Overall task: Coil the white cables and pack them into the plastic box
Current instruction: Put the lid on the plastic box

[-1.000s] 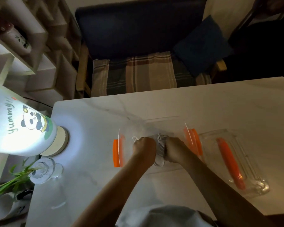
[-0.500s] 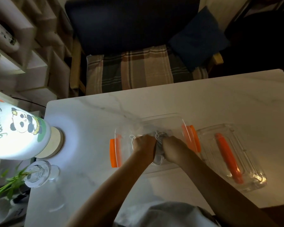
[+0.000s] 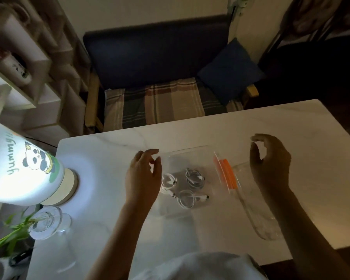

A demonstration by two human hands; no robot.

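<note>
A clear plastic box (image 3: 190, 151) with orange latches (image 3: 227, 175) sits mid-table. Inside it lie three coiled white cables (image 3: 185, 186), side by side on the bottom. My left hand (image 3: 142, 176) hovers over the box's left end, fingers apart and empty. My right hand (image 3: 271, 164) is raised to the right of the box, above its clear lid (image 3: 257, 221), with fingers curled and nothing in them.
A lit white lamp with a panda print (image 3: 22, 168) stands at the table's left. A glass vase with green stems (image 3: 47, 221) is in front of it. Beyond the white marble table (image 3: 301, 128) is a dark sofa with a plaid cushion (image 3: 160, 104).
Both hands were pressed together on the cable bundle inside the box. They have let go and moved apart, left and right, leaving the coils in the box.
</note>
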